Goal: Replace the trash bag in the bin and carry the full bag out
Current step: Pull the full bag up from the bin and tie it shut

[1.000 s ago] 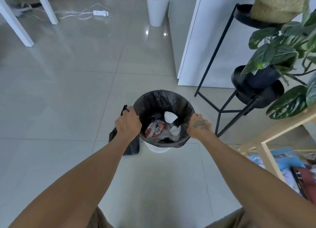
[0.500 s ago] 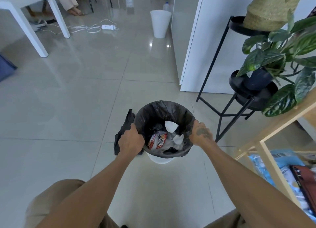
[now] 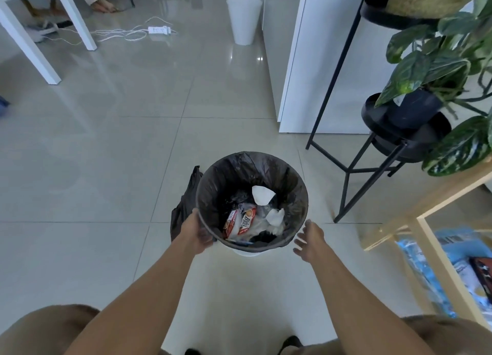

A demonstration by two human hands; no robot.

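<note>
A small white bin [image 3: 247, 253] stands on the tiled floor, lined with a black trash bag [image 3: 239, 168] whose edge is folded over the rim. Wrappers and crumpled paper [image 3: 243, 221] lie inside. My left hand [image 3: 198, 232] curls around the bag's edge at the near-left rim. Just off the near-right rim, my right hand [image 3: 310, 238] hovers with fingers spread and holds nothing. A second black bag [image 3: 183, 208] lies crumpled on the floor against the bin's left side, partly hidden by my left hand.
A black metal plant stand [image 3: 346, 168] with leafy pots is close on the right, beside a wooden shelf [image 3: 415, 221]. A white cabinet [image 3: 306, 88] stands behind. Farther back are another white bin [image 3: 243, 19], a power strip with cables [image 3: 159, 30] and a white table leg [image 3: 40, 48].
My right hand has come off the rim and opened beside it. My left hand has slid lower along the left rim. The view has pulled closer over the bin.
</note>
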